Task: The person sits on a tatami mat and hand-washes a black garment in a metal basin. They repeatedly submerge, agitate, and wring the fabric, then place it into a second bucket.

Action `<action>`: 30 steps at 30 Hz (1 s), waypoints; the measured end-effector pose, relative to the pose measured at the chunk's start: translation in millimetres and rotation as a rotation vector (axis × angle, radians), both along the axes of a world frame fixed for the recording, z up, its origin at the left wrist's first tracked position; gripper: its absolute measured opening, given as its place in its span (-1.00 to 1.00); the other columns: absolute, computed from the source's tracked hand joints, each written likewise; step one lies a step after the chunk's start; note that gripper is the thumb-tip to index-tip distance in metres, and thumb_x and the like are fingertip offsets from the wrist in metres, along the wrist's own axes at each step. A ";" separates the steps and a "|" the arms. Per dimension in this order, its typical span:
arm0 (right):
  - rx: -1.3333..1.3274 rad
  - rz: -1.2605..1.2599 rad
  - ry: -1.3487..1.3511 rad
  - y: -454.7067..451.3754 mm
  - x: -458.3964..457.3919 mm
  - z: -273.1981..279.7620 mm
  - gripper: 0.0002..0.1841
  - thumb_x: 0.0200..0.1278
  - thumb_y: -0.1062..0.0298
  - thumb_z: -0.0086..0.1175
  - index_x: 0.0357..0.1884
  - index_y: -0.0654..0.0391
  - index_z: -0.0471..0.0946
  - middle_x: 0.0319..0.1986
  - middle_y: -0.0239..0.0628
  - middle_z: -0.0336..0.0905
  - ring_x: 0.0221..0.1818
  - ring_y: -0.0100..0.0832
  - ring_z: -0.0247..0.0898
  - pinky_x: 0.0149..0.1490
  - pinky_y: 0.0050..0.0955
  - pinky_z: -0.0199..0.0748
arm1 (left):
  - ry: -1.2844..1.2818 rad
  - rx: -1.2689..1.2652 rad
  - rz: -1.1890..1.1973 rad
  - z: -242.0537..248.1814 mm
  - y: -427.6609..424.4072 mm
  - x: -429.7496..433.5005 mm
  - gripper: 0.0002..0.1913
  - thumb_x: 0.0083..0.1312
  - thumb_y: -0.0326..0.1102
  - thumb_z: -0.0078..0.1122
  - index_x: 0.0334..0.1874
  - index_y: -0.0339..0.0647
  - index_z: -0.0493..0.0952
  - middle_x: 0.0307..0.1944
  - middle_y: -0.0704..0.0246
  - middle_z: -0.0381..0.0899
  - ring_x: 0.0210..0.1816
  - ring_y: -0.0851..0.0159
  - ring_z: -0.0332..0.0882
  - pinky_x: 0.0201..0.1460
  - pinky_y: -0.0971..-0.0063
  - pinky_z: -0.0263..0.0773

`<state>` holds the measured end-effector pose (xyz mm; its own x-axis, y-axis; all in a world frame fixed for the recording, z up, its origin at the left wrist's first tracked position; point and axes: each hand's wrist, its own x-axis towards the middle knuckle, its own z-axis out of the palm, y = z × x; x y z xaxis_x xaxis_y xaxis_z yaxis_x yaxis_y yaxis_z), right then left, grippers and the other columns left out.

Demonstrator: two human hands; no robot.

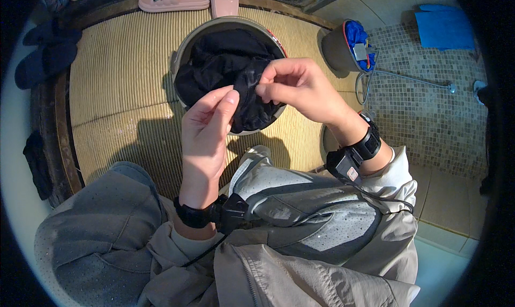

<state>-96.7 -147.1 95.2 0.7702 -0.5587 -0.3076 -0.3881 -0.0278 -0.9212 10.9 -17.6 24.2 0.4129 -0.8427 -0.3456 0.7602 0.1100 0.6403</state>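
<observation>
Dark wet-looking cloth (225, 61) fills a round grey bucket (176, 63) on the floor before me. Over the bucket's near side, my left hand (209, 126) pinches a raised fold of this cloth between thumb and fingers. To its right, my right hand (299, 85) grips another part of the same fold with thumb and forefinger. The stretch of cloth between the hands is bunched and hangs into the bucket. Each wrist wears a black strap with a small box and a cable.
Pink slippers (175, 1) lie beyond the bucket, dark slippers (48, 51) at the far left. A smaller bucket (336, 51) with blue cloth stands at the right, near a hose (410, 80) on mosaic tiles. A blue sheet (444, 27) lies behind. My knees are close to the bucket.
</observation>
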 end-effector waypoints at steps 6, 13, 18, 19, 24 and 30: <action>0.112 0.047 0.066 -2.9 -3.2 5.9 -0.84 0.14 0.37 0.21 -0.52 0.22 0.56 -0.59 -0.46 0.52 -0.49 -0.69 0.39 -0.36 -0.70 0.34 | -0.051 -0.057 -0.033 -0.6 2.9 -0.3 -0.82 0.26 -0.45 0.14 -0.13 -0.36 0.57 -0.34 0.43 0.56 -0.33 0.55 0.44 -0.26 0.71 0.33; 0.247 0.090 -0.025 -8.2 -12.0 0.5 -0.88 0.13 0.40 0.21 -0.48 0.23 0.59 -0.49 -0.35 0.60 -0.43 -0.63 0.47 -0.29 -0.68 0.40 | 0.015 -0.164 -0.137 -5.0 2.2 4.6 -0.80 0.28 -0.47 0.04 -0.14 -0.46 0.53 -0.19 0.18 0.59 -0.15 0.28 0.56 -0.02 0.42 0.44; 0.210 0.160 -0.031 -5.8 -15.9 0.0 -0.89 0.12 0.43 0.21 -0.47 0.24 0.58 -0.49 -0.39 0.57 -0.42 -0.63 0.44 -0.27 -0.68 0.37 | 0.104 -0.157 -0.130 -2.9 3.2 5.5 -0.87 0.25 -0.50 0.09 -0.20 -0.38 0.56 -0.35 0.42 0.57 -0.31 0.56 0.47 -0.18 0.70 0.34; 0.163 0.191 -0.020 -4.8 -15.8 0.0 -0.89 0.12 0.43 0.21 -0.48 0.24 0.58 -0.50 -0.42 0.55 -0.43 -0.64 0.41 -0.29 -0.67 0.35 | 0.138 -0.148 -0.137 -2.1 2.8 5.8 -0.88 0.24 -0.49 0.10 -0.22 -0.36 0.55 -0.36 0.44 0.56 -0.30 0.56 0.46 -0.18 0.71 0.33; -0.102 0.389 -0.028 -2.2 -12.5 -0.9 -0.86 0.10 0.41 0.23 -0.52 0.24 0.56 -0.60 -0.51 0.44 -0.54 -0.68 0.26 -0.40 -0.64 0.22 | -0.057 -0.067 -0.165 2.2 0.9 3.4 -0.89 0.21 -0.47 0.16 -0.23 -0.30 0.52 -0.37 0.48 0.53 -0.30 0.58 0.44 -0.18 0.72 0.31; 0.219 0.251 0.031 -3.9 -13.3 4.0 -0.87 0.13 0.41 0.20 -0.48 0.25 0.59 -0.61 -0.46 0.52 -0.53 -0.71 0.35 -0.42 -0.69 0.26 | 0.099 -0.167 -0.112 1.2 1.0 1.8 -0.87 0.25 -0.43 0.14 -0.19 -0.30 0.52 -0.33 0.46 0.54 -0.31 0.56 0.46 -0.19 0.69 0.36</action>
